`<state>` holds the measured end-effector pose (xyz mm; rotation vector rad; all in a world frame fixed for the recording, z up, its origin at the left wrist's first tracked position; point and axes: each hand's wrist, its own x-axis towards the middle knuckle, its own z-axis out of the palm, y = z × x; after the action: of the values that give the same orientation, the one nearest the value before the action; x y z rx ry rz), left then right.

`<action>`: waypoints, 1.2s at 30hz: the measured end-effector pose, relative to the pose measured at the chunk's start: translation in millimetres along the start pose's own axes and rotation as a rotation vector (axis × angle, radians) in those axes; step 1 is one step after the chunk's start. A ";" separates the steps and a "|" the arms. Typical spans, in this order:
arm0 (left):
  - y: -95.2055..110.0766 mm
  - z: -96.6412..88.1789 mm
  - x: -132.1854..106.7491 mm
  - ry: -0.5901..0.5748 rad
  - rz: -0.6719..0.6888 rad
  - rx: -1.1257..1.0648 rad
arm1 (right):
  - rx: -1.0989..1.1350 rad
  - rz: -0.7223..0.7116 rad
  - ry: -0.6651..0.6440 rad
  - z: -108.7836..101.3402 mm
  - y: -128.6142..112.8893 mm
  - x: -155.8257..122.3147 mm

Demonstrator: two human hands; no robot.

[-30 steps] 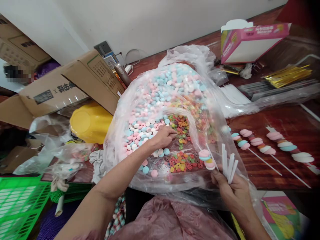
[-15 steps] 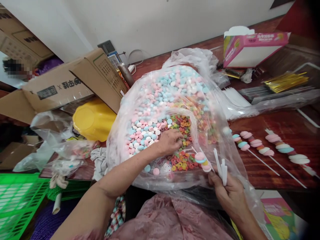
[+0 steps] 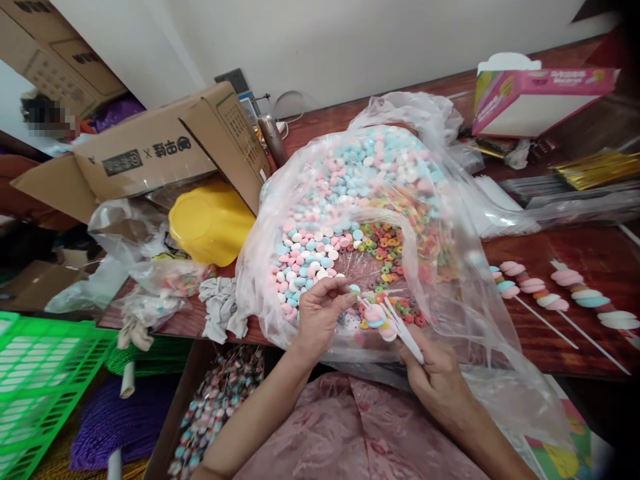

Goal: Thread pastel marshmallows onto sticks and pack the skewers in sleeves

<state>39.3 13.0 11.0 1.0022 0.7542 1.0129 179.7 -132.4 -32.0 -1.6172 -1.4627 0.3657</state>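
My left hand (image 3: 323, 312) is closed in a pinch on a small greenish ring candy (image 3: 355, 289), just left of the stick tip. In my right hand (image 3: 436, 365) is a bundle of white sticks (image 3: 404, 331). One of them carries pink, blue and yellow candies (image 3: 376, 316), slanting up to the left toward my left fingers. Both hands are over the front of a big clear plastic bag (image 3: 410, 247). Inside it lie pink, blue and white button-shaped candies (image 3: 305, 263) and colourful ring candies (image 3: 387, 240).
Several candy skewers (image 3: 537, 287) lie on the table at the right. A pink carton (image 3: 545, 100) and gold twist ties (image 3: 600, 170) stand behind them. To the left are an open cardboard box (image 3: 150, 150), a yellow tub (image 3: 213, 223) and a green basket (image 3: 40, 387). Below sits a box of candy skewers (image 3: 220, 400).
My left hand has come out of the ring candies, back toward me and close to the stick. My right hand has shifted slightly left with its sticks. The view has shifted.
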 end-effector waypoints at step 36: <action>-9.7 4.3 -30.4 -0.172 -0.167 -0.023 | 0.162 0.003 0.106 17.5 17.9 -19.2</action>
<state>35.2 -18.4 5.5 0.9762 0.6706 0.7790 173.5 -140.8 -61.8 -1.4871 -1.3164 0.3848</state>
